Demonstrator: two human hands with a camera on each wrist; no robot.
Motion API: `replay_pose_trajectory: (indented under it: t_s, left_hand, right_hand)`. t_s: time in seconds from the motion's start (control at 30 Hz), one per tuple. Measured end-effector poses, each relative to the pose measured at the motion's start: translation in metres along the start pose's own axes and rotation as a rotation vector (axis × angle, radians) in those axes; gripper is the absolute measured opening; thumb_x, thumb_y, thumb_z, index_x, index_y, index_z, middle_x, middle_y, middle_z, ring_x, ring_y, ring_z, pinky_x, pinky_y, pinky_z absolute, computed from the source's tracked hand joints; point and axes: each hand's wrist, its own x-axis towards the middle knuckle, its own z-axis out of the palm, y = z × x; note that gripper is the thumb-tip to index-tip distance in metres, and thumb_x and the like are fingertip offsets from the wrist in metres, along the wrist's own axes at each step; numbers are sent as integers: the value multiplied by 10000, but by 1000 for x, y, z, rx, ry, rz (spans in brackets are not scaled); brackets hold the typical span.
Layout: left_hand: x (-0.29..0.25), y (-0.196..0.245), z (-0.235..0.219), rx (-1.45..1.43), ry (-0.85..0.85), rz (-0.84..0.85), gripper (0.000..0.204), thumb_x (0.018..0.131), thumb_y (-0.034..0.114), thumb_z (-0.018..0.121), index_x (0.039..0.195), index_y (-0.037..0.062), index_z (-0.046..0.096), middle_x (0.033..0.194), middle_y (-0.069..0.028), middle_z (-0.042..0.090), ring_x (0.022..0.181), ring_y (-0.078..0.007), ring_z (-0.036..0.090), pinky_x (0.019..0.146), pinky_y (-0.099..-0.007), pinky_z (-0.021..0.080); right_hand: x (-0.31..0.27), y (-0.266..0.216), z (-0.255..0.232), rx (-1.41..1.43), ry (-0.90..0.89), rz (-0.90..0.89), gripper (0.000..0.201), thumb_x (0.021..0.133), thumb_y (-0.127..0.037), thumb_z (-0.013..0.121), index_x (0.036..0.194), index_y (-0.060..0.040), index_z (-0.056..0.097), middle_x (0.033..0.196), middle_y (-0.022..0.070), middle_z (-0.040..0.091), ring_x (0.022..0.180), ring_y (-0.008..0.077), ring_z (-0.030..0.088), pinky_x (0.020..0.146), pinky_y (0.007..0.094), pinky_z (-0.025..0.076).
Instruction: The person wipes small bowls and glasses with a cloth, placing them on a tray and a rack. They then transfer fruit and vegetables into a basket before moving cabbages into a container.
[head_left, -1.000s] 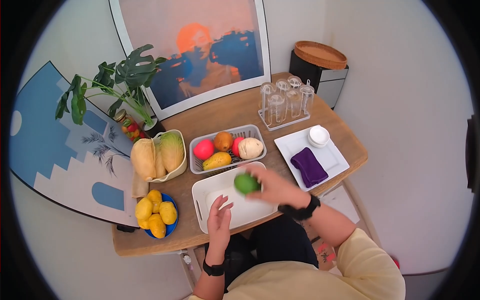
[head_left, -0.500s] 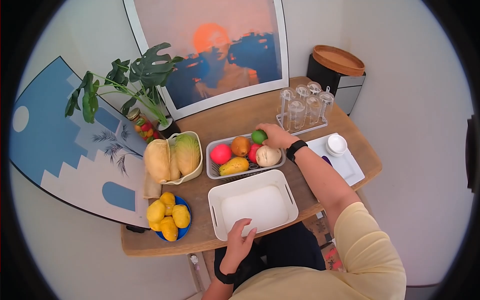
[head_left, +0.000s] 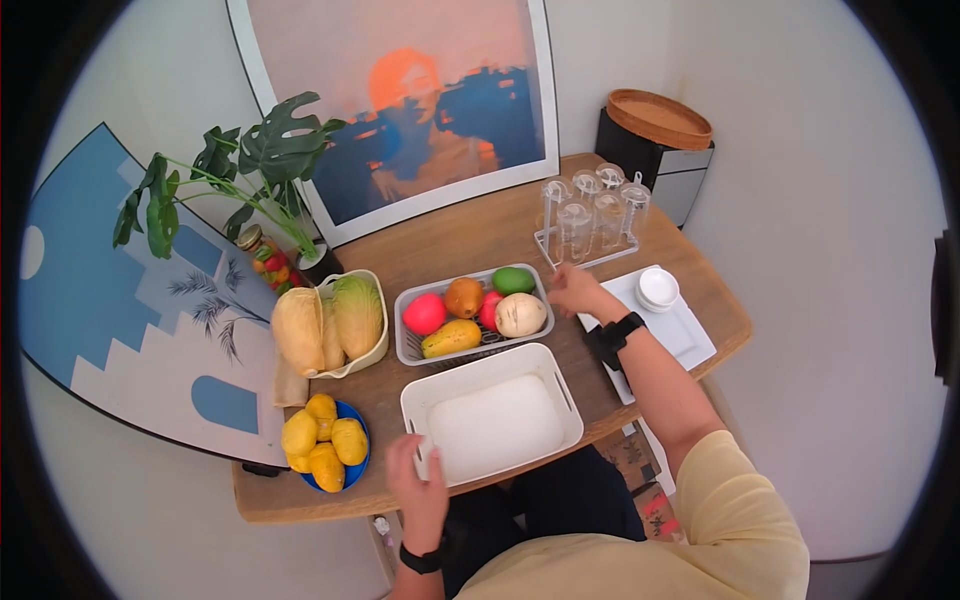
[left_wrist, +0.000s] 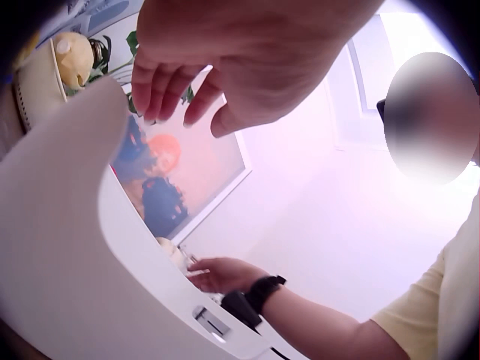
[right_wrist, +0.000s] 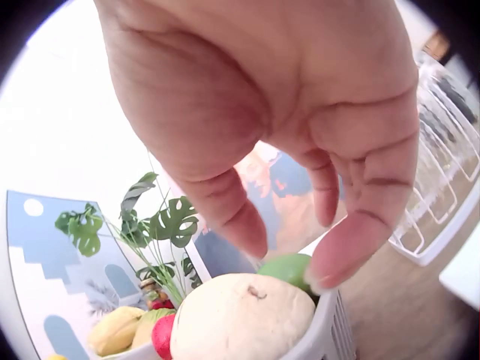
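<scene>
A smooth green oval fruit (head_left: 513, 280) lies in the back right corner of a grey slatted basket (head_left: 405, 345). With it are a round cream-white vegetable (head_left: 521, 315), a brown fruit (head_left: 464, 298), a yellow fruit (head_left: 452, 339) and pinkish-red ones (head_left: 424, 314). Just beyond the basket's right end is my right hand (head_left: 582, 293), holding nothing; its fingers (right_wrist: 352, 247) hang loosely bent above the rim in the right wrist view. A white tub (head_left: 412, 395) stands in front of the basket. My left hand (head_left: 418, 482) hovers by the tub's near left corner, fingers loosely bent and holding nothing.
On the left stand a cream basket (head_left: 383, 345) of cabbages and a blue bowl (head_left: 362, 455) of yellow fruit. A rack of glasses (head_left: 595, 215) is at the back right, near a white plate (head_left: 690, 335) with small white bowls (head_left: 657, 287). A potted plant (head_left: 275, 150) stands behind.
My right hand carried the green fruit from over the tub to the basket, let it go and drew off to the right. My left hand moved left to the tub's near corner.
</scene>
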Motion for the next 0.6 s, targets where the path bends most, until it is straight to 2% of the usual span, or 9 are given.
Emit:
replay_pose_trajectory:
  t_s: [0.07, 0.1, 0.23, 0.3, 0.33, 0.43, 0.5, 0.57, 0.6]
  left_hand:
    - [6, -19, -5, 157, 121, -21, 372, 758, 34, 614, 1114, 11, 507, 1106, -177, 507, 1038, -334, 489, 879, -379, 396]
    - [8, -26, -3, 152, 116, -12, 372, 758, 34, 614, 1114, 11, 507, 1106, -177, 507, 1038, -334, 489, 879, -379, 396]
    - [0, -64, 10, 18, 8, -227, 518, 761, -35, 547, 1255, 12, 400, 1199, -149, 468, 1106, -274, 466, 916, -361, 380]
    - [-2, -62, 14, -547, -21, -435, 551, 754, -97, 462, 1286, 10, 370, 1246, -136, 449, 1157, -237, 439, 964, -338, 353]
    - [-1, -57, 14, -547, -37, -400, 581, 742, -135, 393, 1303, 6, 344, 1273, -131, 433, 1190, -219, 417, 997, -319, 324]
    - [-2, -63, 16, -562, -33, -411, 578, 743, -134, 385, 1305, -7, 338, 1275, -135, 436, 1191, -216, 420, 999, -314, 320]
    - [-2, -64, 17, -588, -32, -407, 577, 745, -132, 376, 1308, -16, 331, 1283, -136, 432, 1193, -211, 420, 1001, -310, 316]
    - [-2, -66, 20, -617, -29, -405, 576, 747, -131, 368, 1311, -25, 324, 1290, -137, 429, 1194, -207, 420, 1002, -306, 312]
    - [-2, -68, 20, -647, -32, -410, 576, 748, -130, 362, 1313, -30, 319, 1297, -137, 423, 1196, -206, 419, 1005, -305, 308]
  right_hand:
    - [-7, 8, 4, 154, -70, 40, 368, 738, -124, 637, 1034, 35, 488, 803, 137, 604, 610, 189, 603, 518, 297, 499]
    - [-8, 10, 5, 310, -150, 69, 363, 752, -117, 630, 1042, 30, 468, 818, 102, 594, 594, 142, 583, 490, 259, 488]
    - [15, 27, 21, 376, -76, 47, 266, 761, -122, 622, 973, 2, 520, 736, 86, 584, 561, 129, 573, 477, 242, 482]
    - [19, 30, 18, 416, -152, 82, 221, 755, -121, 620, 902, 27, 549, 687, 96, 583, 527, 149, 573, 451, 255, 488]
    - [19, 31, 18, 447, -227, 126, 195, 748, -120, 619, 831, 51, 578, 638, 107, 581, 494, 169, 573, 425, 268, 495]
    - [9, 29, 24, 504, -190, 154, 189, 761, -123, 597, 688, 51, 580, 580, 110, 563, 469, 189, 572, 436, 290, 521]
    - [1, 27, 35, 573, -224, 218, 174, 775, -94, 569, 789, 80, 570, 674, 139, 589, 572, 221, 612, 516, 322, 555]
    - [-11, 24, 48, 872, -203, 299, 176, 807, -85, 532, 928, 42, 541, 790, 130, 606, 635, 212, 619, 627, 298, 555]
    - [-15, 25, 52, 921, -246, 293, 220, 815, -60, 508, 995, 66, 509, 903, 164, 604, 744, 242, 632, 699, 314, 552]
